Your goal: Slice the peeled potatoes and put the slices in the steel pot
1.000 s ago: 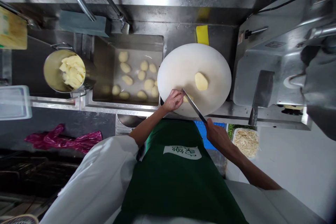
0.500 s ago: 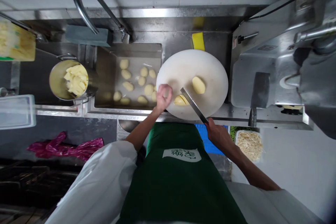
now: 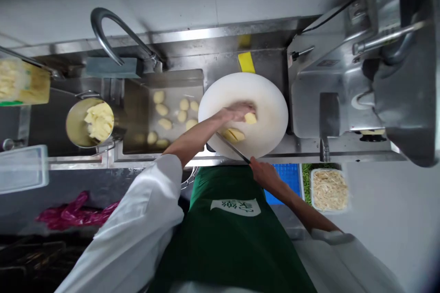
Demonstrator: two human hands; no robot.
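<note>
- Two hands at the round cutting board [image 3: 271, 96], seen from the head camera.
- Left hand [image 3: 237, 111]: moved from the board's left edge across to the potato half [image 3: 250, 118] at mid-board. Fingers together, curled over its top. Thumb hidden.
- Right hand [image 3: 260, 173]: wrapped tight around the handle of the knife [image 3: 232, 147] at the near rim. Blade drawn back and lowered, tip under the left forearm.
- Cut potato pieces [image 3: 233, 135]: let go, lying between blade and potato half.
- Judged from that: first piece finished with, second half now under the fingers.
- Left of the board: peeled potatoes [image 3: 165, 123] in the sink.
</note>
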